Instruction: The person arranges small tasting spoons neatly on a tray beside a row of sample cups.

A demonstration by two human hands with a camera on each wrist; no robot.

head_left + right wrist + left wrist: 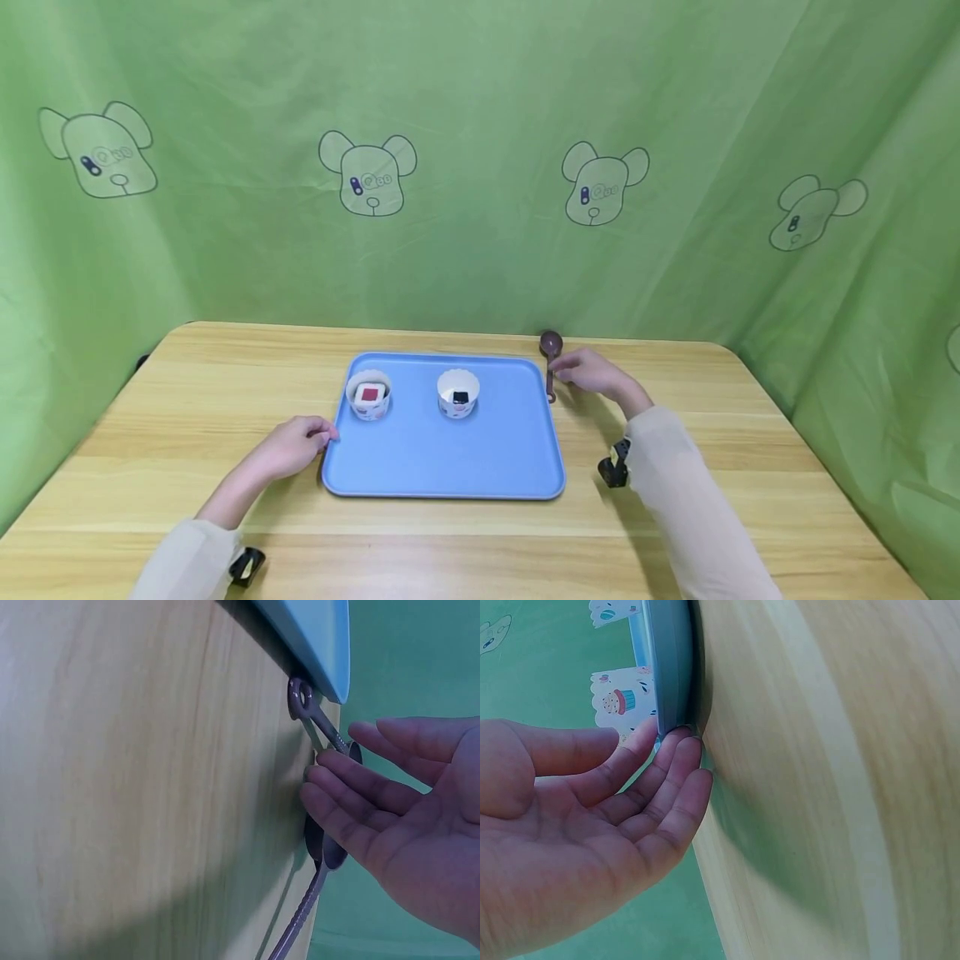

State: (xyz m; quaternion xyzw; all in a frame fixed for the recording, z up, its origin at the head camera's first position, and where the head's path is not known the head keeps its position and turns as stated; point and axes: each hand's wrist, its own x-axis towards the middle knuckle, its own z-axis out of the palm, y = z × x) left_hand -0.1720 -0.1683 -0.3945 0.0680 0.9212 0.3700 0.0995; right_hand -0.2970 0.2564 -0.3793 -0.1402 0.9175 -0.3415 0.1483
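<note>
My left hand (295,446) is at the left edge of a blue tray (442,462); its fingertips touch the tray's side, with the thumb apart from it. On the tray stand two white paper cups with cupcake prints. The left cup (372,413) holds a white piece with a red top (370,394); the right cup (448,383) has a small black piece (461,398) in it. My right hand (592,372) reaches over a brown long-handled spoon (550,379) beside the tray, fingers loosely extended. In the right wrist view, another brown spoon (298,919) lies by the fingers. Whether they touch cannot be told.
The wooden table (420,554) carries the tray near its back edge. Green curtain (480,267) with printed bear heads hangs behind and at both sides. Small black devices (615,464) sit on the wrists.
</note>
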